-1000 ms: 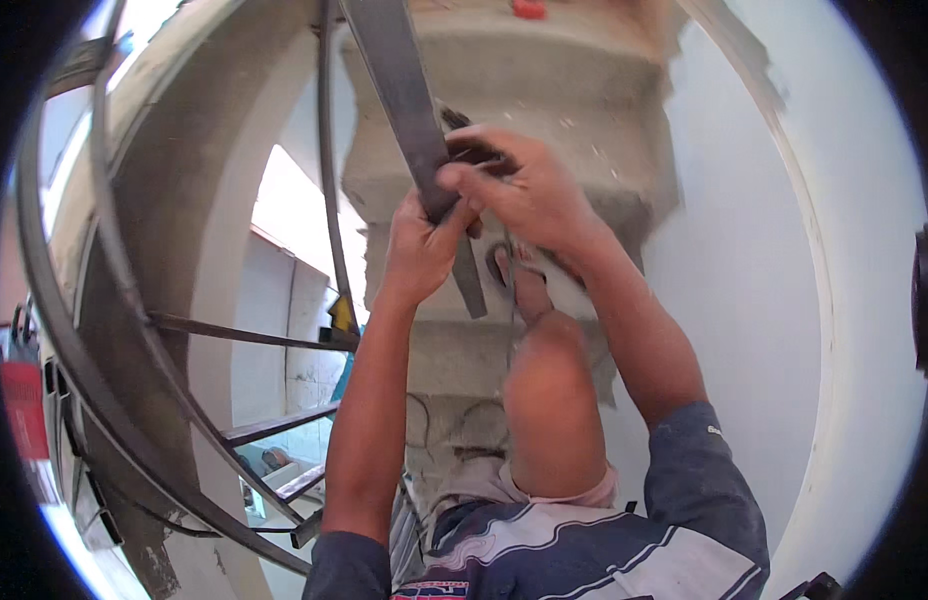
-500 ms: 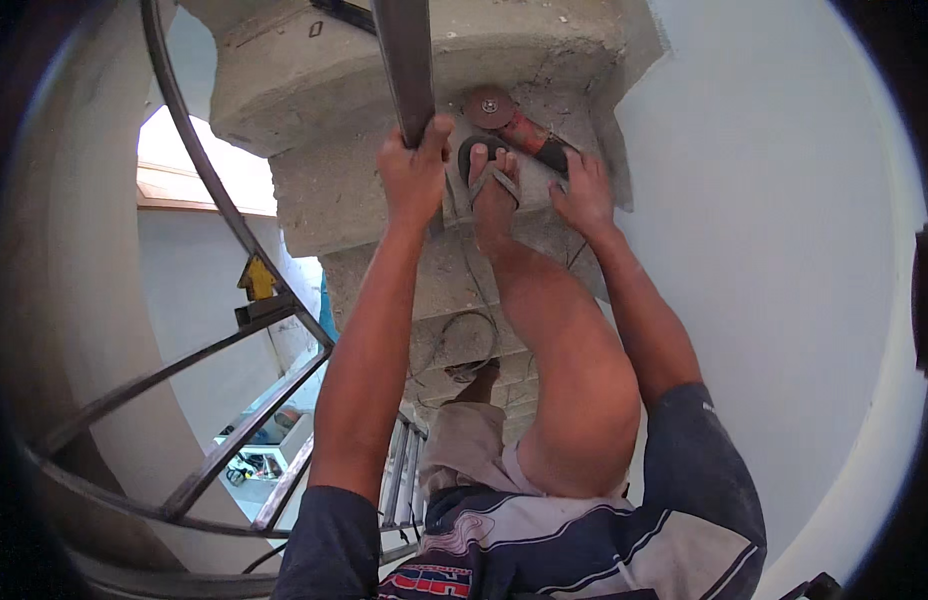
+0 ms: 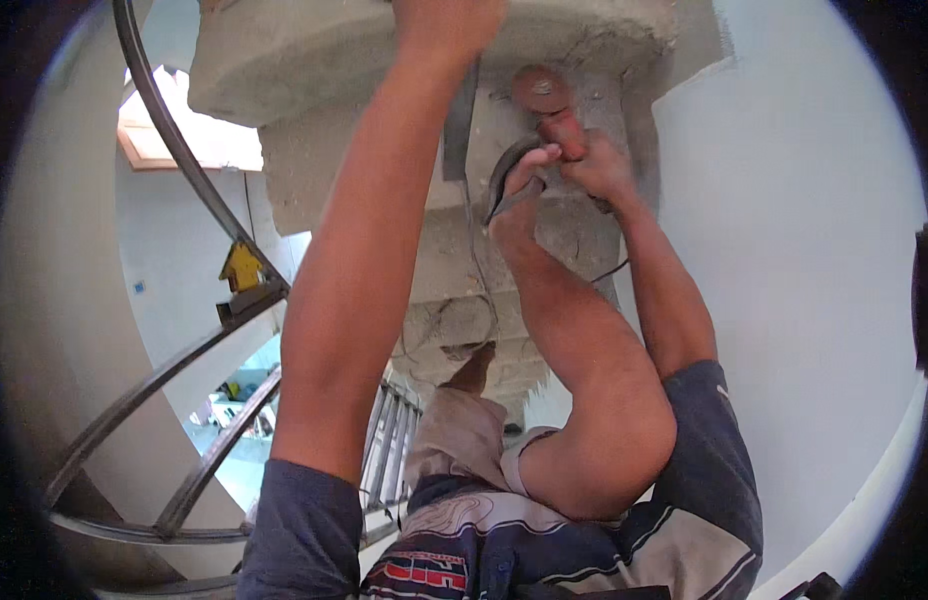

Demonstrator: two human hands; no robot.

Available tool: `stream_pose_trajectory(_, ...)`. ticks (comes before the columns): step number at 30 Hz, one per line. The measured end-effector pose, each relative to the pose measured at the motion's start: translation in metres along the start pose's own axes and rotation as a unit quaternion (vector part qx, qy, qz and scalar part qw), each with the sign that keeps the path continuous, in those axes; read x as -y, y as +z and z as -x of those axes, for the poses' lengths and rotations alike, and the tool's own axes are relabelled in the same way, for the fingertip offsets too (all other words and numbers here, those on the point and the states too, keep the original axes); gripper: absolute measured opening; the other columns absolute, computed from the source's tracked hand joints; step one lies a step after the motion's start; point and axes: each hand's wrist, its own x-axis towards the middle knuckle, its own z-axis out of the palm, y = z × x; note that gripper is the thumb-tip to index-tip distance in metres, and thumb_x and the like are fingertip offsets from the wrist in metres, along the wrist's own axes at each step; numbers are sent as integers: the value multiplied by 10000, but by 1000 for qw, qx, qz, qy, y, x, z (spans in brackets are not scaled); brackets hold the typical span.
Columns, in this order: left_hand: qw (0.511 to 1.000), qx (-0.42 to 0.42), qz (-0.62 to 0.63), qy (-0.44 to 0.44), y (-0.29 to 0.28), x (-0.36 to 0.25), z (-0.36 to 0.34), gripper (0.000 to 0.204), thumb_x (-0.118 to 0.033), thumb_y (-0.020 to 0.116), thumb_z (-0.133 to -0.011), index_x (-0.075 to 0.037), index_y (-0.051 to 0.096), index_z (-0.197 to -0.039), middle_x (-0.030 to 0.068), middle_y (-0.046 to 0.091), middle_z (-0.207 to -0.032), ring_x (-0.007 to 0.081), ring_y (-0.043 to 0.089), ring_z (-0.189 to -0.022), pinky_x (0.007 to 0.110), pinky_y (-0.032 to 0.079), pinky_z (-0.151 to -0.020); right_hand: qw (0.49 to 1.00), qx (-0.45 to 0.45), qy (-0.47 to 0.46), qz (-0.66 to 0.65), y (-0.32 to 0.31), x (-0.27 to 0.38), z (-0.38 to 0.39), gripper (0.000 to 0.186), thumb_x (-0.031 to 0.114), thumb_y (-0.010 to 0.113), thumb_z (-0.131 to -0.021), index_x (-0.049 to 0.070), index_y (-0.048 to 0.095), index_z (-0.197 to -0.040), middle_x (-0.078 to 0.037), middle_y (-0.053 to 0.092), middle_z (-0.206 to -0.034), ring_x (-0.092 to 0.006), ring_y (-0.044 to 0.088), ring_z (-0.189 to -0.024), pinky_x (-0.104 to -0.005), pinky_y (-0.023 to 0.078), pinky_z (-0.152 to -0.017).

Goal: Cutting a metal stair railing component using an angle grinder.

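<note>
My right hand (image 3: 599,168) is wrapped round the body of an angle grinder (image 3: 564,137) with a red housing. Its brownish disc (image 3: 542,90) points away from me over the concrete step. Just left of the grinder is my foot in a dark flip-flop (image 3: 504,180), its sole tilted up. My left arm stretches far forward, and my left hand (image 3: 449,25) is cut off by the upper edge, so its fingers are hidden. From beside that wrist the lower end of a dark flat metal bar (image 3: 458,135) comes down over the step.
Concrete stairs (image 3: 334,165) drop away below me, with a looped cable (image 3: 492,310) lying on them. A curved metal railing (image 3: 174,120) runs along the left, bearing a yellow arrow-shaped magnet (image 3: 242,265). A pale wall (image 3: 784,250) rises at the right.
My left hand has moved forward, from gripping the bar to the upper edge. My right hand has closed round the grinder and shifted it slightly right. My foot has tilted.
</note>
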Motion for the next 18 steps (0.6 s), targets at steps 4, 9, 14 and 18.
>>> stream_pose_trajectory(4,996,-12,50,76,4,-18,-8,617,-643,756,-827,-95,558,-626,-23,487,-566,99,453,-498,333,359,-474,982,-145,4,-122,-14,-6,52,667,334,836,-696,-5,586,-1213,-224,680,-1129,-383,662,-1085,-444,518,-915)
stream_pose_trajectory(9,993,-40,87,66,33,40,-13,660,-711,717,-814,-96,550,-640,-25,467,-554,119,455,-485,344,355,-469,959,-192,10,-207,-28,4,108,623,235,852,-688,-24,602,-1197,-143,692,-1071,-226,664,-976,-363,517,-890)
stream_pose_trajectory(14,998,-56,37,-14,30,76,-11,591,-612,772,-823,-49,615,-729,10,591,-623,108,574,-523,277,454,-509,924,-206,-31,-321,-27,14,136,666,278,885,-680,-22,592,-1197,-154,687,-1083,-254,662,-985,-383,514,-899)
stream_pose_trajectory(18,996,-40,58,-53,34,75,-1,671,-678,735,-803,-33,619,-659,28,607,-585,139,600,-559,354,483,-571,885,-215,-16,-414,-37,19,145,636,248,870,-708,-13,594,-1218,-102,681,-1098,-209,648,-980,-366,510,-899)
